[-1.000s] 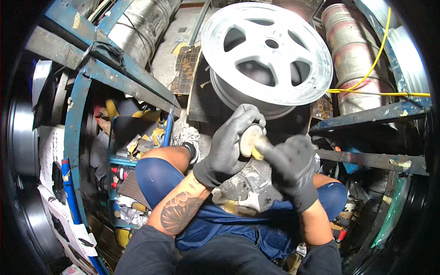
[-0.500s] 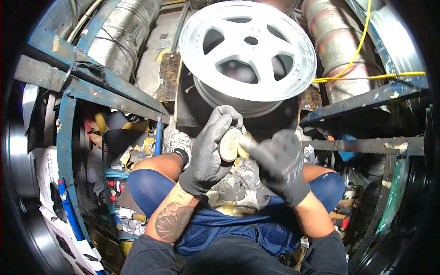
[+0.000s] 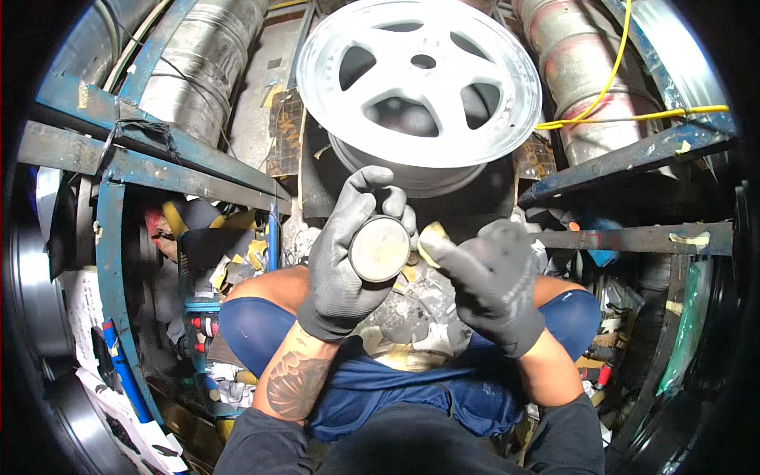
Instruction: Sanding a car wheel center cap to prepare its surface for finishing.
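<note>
My left hand [image 3: 340, 261], in a grey coated glove, is closed round a small round tin [image 3: 379, 248] with a dark rim. The tin's pale cream face is turned up toward me; whether that is its filling or a lid I cannot tell. To its right, my gloved right hand [image 3: 500, 285] pinches a small yellowish folded piece [image 3: 431, 241], possibly sandpaper, between thumb and fingers. That piece stands a little apart from the tin. Beyond both hands, a white five-spoke wheel rim [image 3: 423, 103] lies tilted face up on a dark support.
Blue metal frame bars [image 3: 198, 174] run along the left, with another bar [image 3: 633, 166] on the right. Metal drums [image 3: 202, 71] lie behind them, and a yellow cable [image 3: 617, 119] crosses at right. Paper scraps [image 3: 237, 265] fill the shelf at lower left.
The right hand has drawn back to the right with the yellowish piece, away from the tin. My left hand has shifted slightly left and turned the tin's face more upward.
</note>
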Action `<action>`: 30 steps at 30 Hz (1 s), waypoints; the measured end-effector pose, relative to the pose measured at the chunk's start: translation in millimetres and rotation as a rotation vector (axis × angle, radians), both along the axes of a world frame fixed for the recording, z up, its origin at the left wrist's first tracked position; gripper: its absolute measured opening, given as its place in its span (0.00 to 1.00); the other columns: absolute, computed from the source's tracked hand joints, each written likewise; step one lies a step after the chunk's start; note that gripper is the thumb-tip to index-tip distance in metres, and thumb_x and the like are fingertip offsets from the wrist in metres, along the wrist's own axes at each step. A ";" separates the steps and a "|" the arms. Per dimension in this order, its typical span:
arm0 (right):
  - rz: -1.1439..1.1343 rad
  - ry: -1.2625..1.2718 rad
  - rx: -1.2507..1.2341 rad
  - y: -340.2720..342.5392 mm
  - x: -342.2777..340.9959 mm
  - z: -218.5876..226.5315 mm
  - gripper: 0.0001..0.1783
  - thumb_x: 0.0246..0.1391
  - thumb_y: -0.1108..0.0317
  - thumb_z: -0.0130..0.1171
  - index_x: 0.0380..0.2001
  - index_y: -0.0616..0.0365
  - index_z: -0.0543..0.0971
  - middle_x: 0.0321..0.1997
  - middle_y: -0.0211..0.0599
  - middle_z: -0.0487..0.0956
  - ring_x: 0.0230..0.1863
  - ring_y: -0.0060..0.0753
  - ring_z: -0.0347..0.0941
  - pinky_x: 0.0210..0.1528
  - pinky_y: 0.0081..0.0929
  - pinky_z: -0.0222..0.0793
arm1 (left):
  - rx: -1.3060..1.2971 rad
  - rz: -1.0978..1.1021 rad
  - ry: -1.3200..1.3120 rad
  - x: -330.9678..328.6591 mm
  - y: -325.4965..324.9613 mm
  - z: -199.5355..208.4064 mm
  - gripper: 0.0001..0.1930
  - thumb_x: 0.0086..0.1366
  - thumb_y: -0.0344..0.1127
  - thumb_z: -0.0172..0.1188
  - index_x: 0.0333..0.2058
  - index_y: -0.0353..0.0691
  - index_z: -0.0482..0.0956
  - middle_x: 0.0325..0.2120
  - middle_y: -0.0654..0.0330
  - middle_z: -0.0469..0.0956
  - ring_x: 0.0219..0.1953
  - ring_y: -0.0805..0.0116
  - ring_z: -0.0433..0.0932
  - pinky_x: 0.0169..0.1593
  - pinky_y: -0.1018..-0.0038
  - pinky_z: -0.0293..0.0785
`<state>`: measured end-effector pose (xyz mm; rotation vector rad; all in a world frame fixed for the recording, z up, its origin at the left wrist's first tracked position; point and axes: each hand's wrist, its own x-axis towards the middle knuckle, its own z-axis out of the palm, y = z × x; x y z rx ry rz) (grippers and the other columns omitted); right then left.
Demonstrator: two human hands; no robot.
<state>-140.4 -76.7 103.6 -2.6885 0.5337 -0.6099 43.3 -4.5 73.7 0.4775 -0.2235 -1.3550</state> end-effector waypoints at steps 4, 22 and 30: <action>0.107 -0.104 -0.122 17.6 21.0 -0.6 0.29 0.37 0.65 0.66 0.50 0.46 0.84 0.25 0.23 0.73 0.31 0.34 0.68 0.43 0.39 0.62 | -0.048 -0.045 0.044 -4.2 -1.1 -0.6 0.15 0.75 0.40 0.47 0.56 0.41 0.65 0.37 0.59 0.69 0.39 0.65 0.73 0.43 0.68 0.76; -0.009 -0.008 -0.186 13.7 23.8 3.9 0.29 0.39 0.66 0.63 0.51 0.46 0.82 0.25 0.25 0.69 0.32 0.35 0.68 0.40 0.42 0.62 | -0.022 -0.018 0.054 -4.0 -3.1 -9.8 0.15 0.72 0.36 0.49 0.54 0.39 0.66 0.35 0.59 0.69 0.39 0.64 0.72 0.44 0.68 0.75; 0.001 -0.045 -0.227 16.8 27.3 -2.2 0.24 0.40 0.67 0.63 0.47 0.45 0.83 0.26 0.25 0.69 0.30 0.36 0.68 0.39 0.42 0.62 | -0.064 -0.009 -0.158 0.9 0.0 -11.6 0.12 0.73 0.37 0.49 0.51 0.41 0.67 0.36 0.60 0.69 0.39 0.65 0.72 0.43 0.69 0.75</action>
